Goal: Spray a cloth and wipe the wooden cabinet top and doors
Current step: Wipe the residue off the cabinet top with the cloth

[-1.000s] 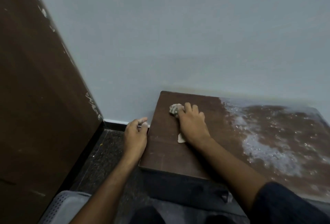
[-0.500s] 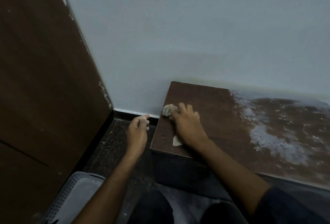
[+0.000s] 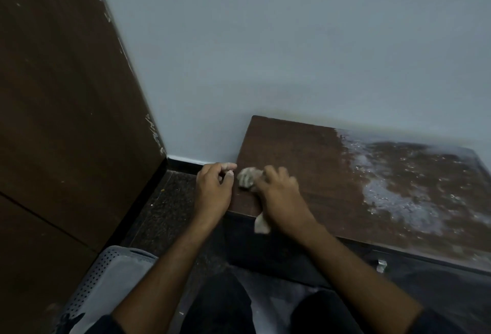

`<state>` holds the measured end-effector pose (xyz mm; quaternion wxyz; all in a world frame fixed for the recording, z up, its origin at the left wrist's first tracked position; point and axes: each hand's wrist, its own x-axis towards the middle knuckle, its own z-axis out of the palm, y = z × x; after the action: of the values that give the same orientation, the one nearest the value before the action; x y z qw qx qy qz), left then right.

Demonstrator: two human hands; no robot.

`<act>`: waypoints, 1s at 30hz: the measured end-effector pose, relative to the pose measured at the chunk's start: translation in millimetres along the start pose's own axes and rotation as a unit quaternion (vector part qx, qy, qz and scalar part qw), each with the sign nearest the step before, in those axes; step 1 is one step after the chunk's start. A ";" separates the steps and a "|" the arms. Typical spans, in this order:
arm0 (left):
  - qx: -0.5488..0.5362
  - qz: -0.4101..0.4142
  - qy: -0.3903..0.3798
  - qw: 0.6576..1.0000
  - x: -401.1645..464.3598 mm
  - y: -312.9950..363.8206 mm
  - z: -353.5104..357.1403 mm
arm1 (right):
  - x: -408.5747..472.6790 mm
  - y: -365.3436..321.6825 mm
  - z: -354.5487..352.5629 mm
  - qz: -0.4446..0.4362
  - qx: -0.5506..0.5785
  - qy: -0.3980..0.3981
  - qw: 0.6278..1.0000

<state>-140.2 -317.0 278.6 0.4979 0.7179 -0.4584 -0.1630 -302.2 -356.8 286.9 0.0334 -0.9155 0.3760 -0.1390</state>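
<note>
Wiping: right hand (image 3: 281,200) grasping crumpled grey cloth (image 3: 248,177), now drawn to dark wooden cabinet top (image 3: 305,152)'s left front corner beside loosely curled, empty left hand (image 3: 214,190); white residue patch (image 3: 398,198) remains, doors not begun.

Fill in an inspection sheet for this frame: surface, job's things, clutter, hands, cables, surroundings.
Surface: cabinet top dark and clean on its left part, white dusty residue over the right.
Job's things: cloth crumpled near the left edge; no spray bottle seen.
Clutter: perforated grey basket on the floor.
Hands: right hand presses on the cloth; left hand loosely curled beside the cabinet's edge, holding nothing.
Cables: nothing seen.
Surroundings: pale wall, brown panel left.
</note>
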 end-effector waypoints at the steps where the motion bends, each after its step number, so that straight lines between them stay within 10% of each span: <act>1: 0.007 0.009 -0.005 1.000 -0.3 2.7 0.9 | -9.9 -8.3 2.9 -0.042 -0.001 -0.018 0.999; 5: 0.033 0.051 -0.016 0.998 -1.0 12.0 3.2 | -19.0 12.4 5.3 -0.059 -0.025 -0.038 0.997; 11: 0.048 0.079 -0.012 0.996 -5.1 14.4 5.3 | -20.9 35.4 -8.2 0.141 -0.040 0.040 0.988; 16: 0.062 0.107 -0.056 0.991 -7.8 19.8 26.6 | -73.6 25.4 -5.7 0.036 -0.075 0.048 0.995; 22: 0.087 0.143 -0.124 0.978 -7.4 19.0 37.1 | -73.5 60.5 -11.8 0.163 -0.085 0.088 0.979; 30: 0.110 0.195 -0.134 0.965 -6.1 26.8 53.0 | -40.2 35.4 11.0 0.112 0.001 0.064 0.992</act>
<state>-193.3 -344.2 276.5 0.3717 0.6366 -0.6674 -0.1056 -350.5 -354.5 261.2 0.0256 -0.8565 0.4778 -0.1935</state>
